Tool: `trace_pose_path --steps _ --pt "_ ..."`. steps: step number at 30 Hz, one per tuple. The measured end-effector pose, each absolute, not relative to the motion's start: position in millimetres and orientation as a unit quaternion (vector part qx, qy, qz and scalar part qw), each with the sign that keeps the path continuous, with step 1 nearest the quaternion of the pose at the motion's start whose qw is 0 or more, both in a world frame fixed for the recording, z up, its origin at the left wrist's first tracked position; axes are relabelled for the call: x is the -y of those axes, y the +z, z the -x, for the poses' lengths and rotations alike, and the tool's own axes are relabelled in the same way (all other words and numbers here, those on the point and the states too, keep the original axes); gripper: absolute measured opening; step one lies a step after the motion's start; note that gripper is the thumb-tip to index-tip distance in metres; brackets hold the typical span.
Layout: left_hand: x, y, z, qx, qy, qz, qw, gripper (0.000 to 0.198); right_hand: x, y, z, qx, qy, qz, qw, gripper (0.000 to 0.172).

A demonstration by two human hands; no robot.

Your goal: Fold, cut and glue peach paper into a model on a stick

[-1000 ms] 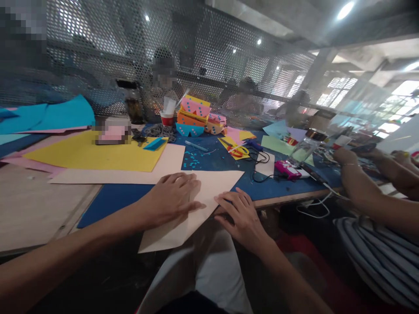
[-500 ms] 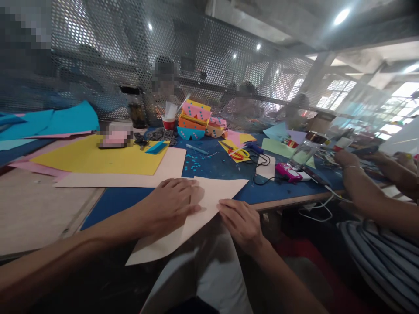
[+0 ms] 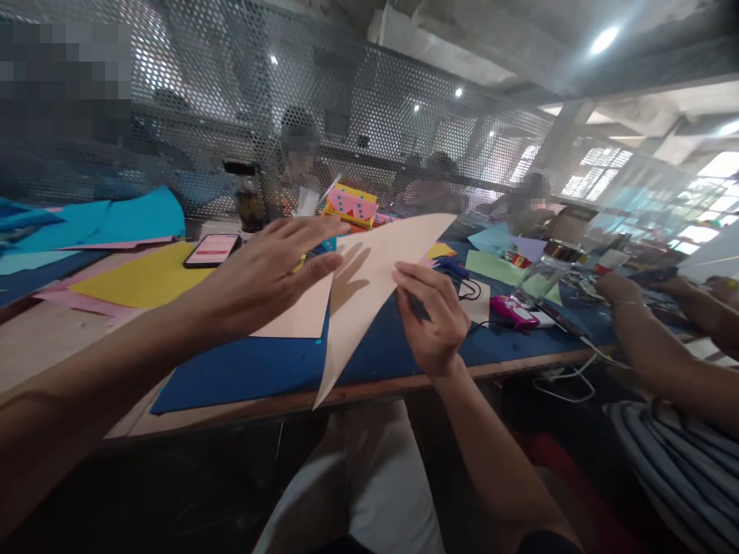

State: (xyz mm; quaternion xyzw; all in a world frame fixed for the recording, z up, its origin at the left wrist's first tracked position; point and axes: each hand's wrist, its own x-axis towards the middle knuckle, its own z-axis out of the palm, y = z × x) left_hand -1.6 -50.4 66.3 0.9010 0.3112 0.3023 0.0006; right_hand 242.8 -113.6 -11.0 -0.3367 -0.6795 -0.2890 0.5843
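Observation:
A folded triangle of pale pink paper (image 3: 375,285) is lifted off the blue mat (image 3: 259,369), its long point hanging toward the table's front edge. My right hand (image 3: 436,319) pinches the paper's right edge, fingers curled around it. My left hand (image 3: 265,273) hovers at the paper's left side with fingers stretched out flat, fingertips near the sheet. Another pale pink sheet (image 3: 300,315) lies flat on the mat under my left hand.
A yellow sheet (image 3: 138,281), a phone (image 3: 212,250) and teal paper (image 3: 132,219) lie at the left. Stacked coloured paper pieces (image 3: 352,206) stand at the back by the perforated metal screen (image 3: 404,131). A pink device (image 3: 511,312) with cables and a co-worker's arm (image 3: 652,354) are at the right.
The folded paper went from lying flat on the mat to being raised upright. My right hand lifted it; my left hand came off it and opened in the air.

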Motion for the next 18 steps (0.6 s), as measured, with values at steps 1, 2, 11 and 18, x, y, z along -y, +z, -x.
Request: trace_pose_path --steps 1,2,11,18 --pt "52 72 0 -0.31 0.326 -0.893 -0.009 0.066 110 -6 -241 0.668 -0.283 0.338 0.6 0.031" --pt "52 76 -1 -0.309 0.347 -0.885 -0.016 0.065 106 -3 -240 0.658 -0.273 0.336 0.616 0.03" --pt "41 94 -12 -0.269 0.434 -0.858 -0.056 0.063 63 12 -218 0.649 -0.202 0.354 0.643 0.033" --pt "30 89 -13 -0.275 0.42 -0.864 -0.043 0.059 67 -5 -228 0.677 -0.15 0.407 0.595 0.029"
